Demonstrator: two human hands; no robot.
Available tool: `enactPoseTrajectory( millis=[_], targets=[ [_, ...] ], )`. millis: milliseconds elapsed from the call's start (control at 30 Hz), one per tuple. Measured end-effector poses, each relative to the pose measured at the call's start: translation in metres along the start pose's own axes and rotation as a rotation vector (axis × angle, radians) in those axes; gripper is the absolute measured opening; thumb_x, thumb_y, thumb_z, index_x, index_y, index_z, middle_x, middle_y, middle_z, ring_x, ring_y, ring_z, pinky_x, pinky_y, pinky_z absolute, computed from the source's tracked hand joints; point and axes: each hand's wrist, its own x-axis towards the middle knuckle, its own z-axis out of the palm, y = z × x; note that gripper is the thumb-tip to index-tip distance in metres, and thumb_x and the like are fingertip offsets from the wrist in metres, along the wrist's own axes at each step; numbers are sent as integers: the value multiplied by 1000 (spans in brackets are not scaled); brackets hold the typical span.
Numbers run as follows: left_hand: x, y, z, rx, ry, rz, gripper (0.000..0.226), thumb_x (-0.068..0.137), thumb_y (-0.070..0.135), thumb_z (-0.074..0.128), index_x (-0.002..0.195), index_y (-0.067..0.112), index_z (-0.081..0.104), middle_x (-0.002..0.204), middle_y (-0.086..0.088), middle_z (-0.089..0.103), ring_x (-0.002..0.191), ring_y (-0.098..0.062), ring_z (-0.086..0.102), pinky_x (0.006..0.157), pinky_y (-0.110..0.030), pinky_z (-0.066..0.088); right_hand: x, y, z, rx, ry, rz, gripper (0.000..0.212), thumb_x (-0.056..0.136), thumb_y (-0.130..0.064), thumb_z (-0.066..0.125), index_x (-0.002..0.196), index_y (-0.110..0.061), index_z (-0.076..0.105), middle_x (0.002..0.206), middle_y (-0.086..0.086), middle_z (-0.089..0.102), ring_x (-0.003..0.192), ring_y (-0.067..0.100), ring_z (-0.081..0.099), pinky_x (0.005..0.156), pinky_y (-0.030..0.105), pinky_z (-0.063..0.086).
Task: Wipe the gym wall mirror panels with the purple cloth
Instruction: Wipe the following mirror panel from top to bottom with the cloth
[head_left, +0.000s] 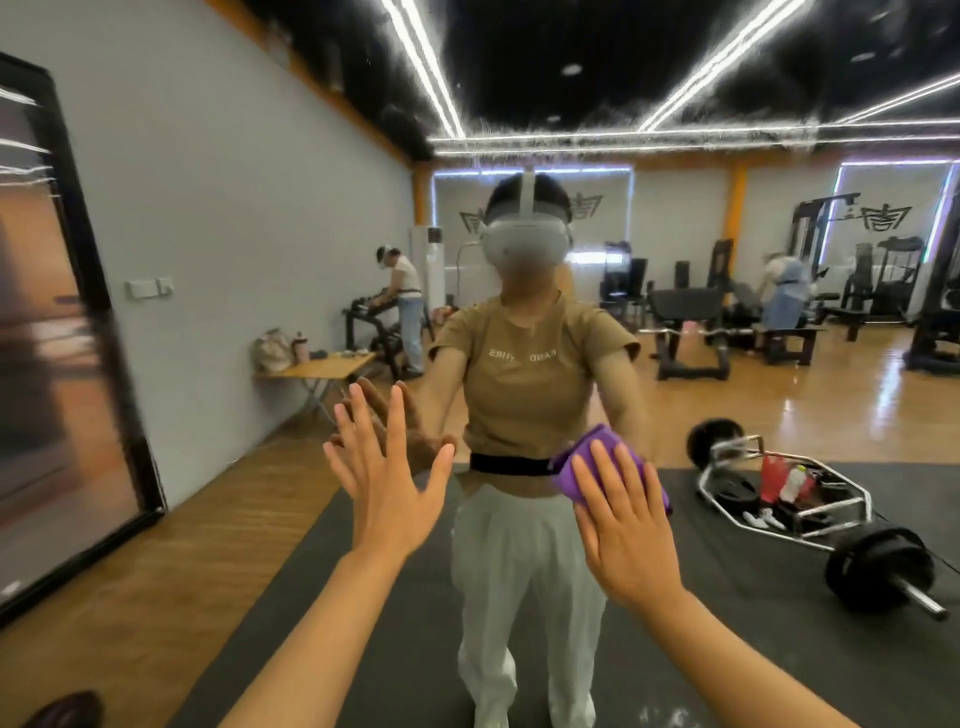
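Purple cloth (597, 460): folded into a thick pad, seen right of centre in the frame, flattened against the mirror panel (779, 415). Its lower part is hidden; upper edge and right corner are visible. Mirror panel: fills nearly the whole frame, upright, gym interior reflected in it. No panel seams can be made out.
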Motion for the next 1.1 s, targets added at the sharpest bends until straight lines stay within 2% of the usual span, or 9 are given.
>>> enactPoseTrajectory(
  millis=[100, 167, 267, 367, 500, 633, 800, 933, 1100],
  targets=[
    [-3, 7, 1, 18, -34, -26, 94, 88, 71, 45, 157, 46, -14, 165, 2, -28, 151, -24, -27, 117, -60, -13, -51, 0, 8, -28, -82, 3, 55, 110, -34, 22, 163, -22, 11, 170, 2, 5, 157, 25, 8, 127, 46, 8],
    [-5, 14, 2, 18, -52, -28, 97, 85, 76, 43, 156, 46, -15, 164, 4, -31, 151, -23, -28, 116, -60, -14, -48, 0, 6, -9, -89, 39, 55, 110, -35, 21, 163, -22, 11, 170, 1, 5, 157, 24, 7, 126, 46, 8],
    [-6, 25, 7, 7, -66, -21, 98, 83, 79, 40, 158, 43, -12, 162, 7, -34, 150, -22, -29, 115, -59, -15, -3, -2, -4, 43, -7, 131, 58, 109, -35, 28, 162, -19, 14, 170, 2, 7, 156, 24, 8, 126, 46, 8],
    [-8, 36, 12, 5, -76, -14, 101, 86, 75, 50, 160, 36, -5, 164, 5, -31, 150, -21, -30, 115, -61, -15, 73, 12, -25, 83, 108, 230, 60, 105, -31, 37, 160, -14, 19, 167, 8, 12, 157, 22, 1, 127, 43, 1],
    [-8, 47, 17, -25, -68, -6, 101, 87, 73, 52, 160, 37, -7, 163, 4, -33, 150, -22, -30, 114, -62, -14, 158, 44, -57, 92, 139, 207, 59, 106, -31, 36, 159, -9, 26, 167, 13, 17, 155, 27, 8, 126, 39, -3],
    [-10, 56, 24, -46, -67, -20, 101, 87, 74, 53, 160, 37, -6, 162, 5, -35, 150, -23, -31, 115, -64, -14, 182, 62, -72, 94, 145, 196, 59, 106, -32, 36, 160, -10, 24, 167, 12, 17, 155, 29, 12, 126, 40, -3],
    [-12, 63, 31, -60, -51, -42, 102, 82, 71, 54, 160, 39, -4, 162, 5, -34, 150, -23, -30, 114, -64, -14, 103, 55, -48, 44, 123, 113, 62, 104, -30, 41, 160, -14, 20, 168, 10, 15, 155, 31, 13, 126, 50, 10],
    [-13, 64, 35, -45, -44, -50, 104, 85, 74, 56, 158, 41, -11, 162, 5, -34, 150, -24, -31, 113, -67, -12, -2, 51, -22, 7, 29, 31, 57, 109, -36, 28, 162, -20, 16, 170, 3, 7, 156, 26, 10, 126, 47, 8],
    [-13, 65, 33, 20, -85, -63, 102, 82, 80, 39, 158, 39, -14, 161, 4, -36, 149, -26, -32, 113, -66, -12, -65, 47, -9, -41, -43, 79, 58, 109, -36, 25, 163, -19, 10, 170, 3, 6, 156, 26, 9, 126, 50, 12]
  ],
)
